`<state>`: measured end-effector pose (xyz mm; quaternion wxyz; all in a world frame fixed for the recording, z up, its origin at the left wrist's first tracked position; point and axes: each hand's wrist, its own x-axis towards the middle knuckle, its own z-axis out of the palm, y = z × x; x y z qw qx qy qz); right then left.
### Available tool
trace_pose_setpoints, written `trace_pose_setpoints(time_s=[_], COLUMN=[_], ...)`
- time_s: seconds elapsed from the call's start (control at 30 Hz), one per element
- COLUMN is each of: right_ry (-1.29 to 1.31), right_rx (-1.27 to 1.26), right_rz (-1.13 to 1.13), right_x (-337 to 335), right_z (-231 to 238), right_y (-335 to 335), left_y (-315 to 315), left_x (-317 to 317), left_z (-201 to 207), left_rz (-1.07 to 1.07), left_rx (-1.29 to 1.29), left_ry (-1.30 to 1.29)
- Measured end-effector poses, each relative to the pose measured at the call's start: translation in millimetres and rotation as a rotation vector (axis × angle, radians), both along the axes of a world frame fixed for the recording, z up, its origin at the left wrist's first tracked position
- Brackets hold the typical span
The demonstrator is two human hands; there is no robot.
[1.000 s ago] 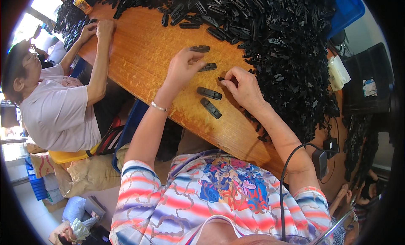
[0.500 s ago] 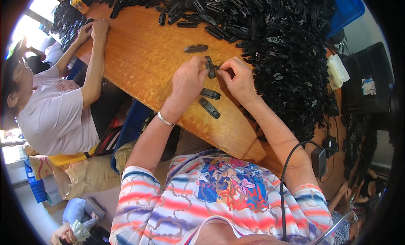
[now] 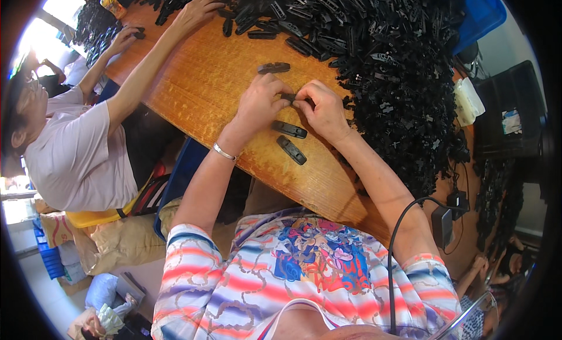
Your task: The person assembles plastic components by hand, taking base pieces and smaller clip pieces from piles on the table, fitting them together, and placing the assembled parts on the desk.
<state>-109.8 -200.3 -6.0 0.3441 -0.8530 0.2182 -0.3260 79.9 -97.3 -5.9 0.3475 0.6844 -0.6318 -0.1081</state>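
Note:
Over the wooden table (image 3: 205,100), my left hand (image 3: 259,104) pinches a black plastic part (image 3: 287,97), mostly hidden by my fingers. My right hand (image 3: 322,110) meets it from the right, thumb and forefinger closed on the same part's other end; whether they also hold a smaller piece cannot be made out. Just beyond my left hand lies a long black plastic piece (image 3: 273,67). Two more such pieces, one dark oblong (image 3: 289,129) and another slanted one (image 3: 291,150), rest on the table nearer to me.
A large heap of small black parts (image 3: 392,117) covers the table's right side, with longer black pieces (image 3: 304,15) piled at the back. A co-worker's hand (image 3: 199,9) reaches to that pile from the left. A black cable (image 3: 393,252) crosses near my right arm. A yellow bottle (image 3: 112,5) stands far left.
My hands have come closer together, and the black part has turned and slipped behind my fingers. The co-worker's one arm has stretched out to the far pile; the other hand holds a black piece.

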Motion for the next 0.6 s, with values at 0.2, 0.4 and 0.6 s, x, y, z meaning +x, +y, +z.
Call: trace_pose_setpoints(time_s=[0.2,0.4,0.6], right_ry=[0.205,0.303,0.686], right_rx=[-0.12,0.152,0.2], right_rz=[0.151,0.139,-0.056], right_x=[-6.4,-4.9,10.0], right_z=[14.2,13.0,31.8], right_y=[-21.5,-35.0,-30.8], left_y=[5.4,2.0,-2.8], left_x=[-2.9,-3.2,-3.5], left_z=[3.3,4.6,11.7], left_rz=[0.003,0.014,0.04], left_rx=[0.036,0.065,0.175], left_ry=[0.036,0.177,0.125])
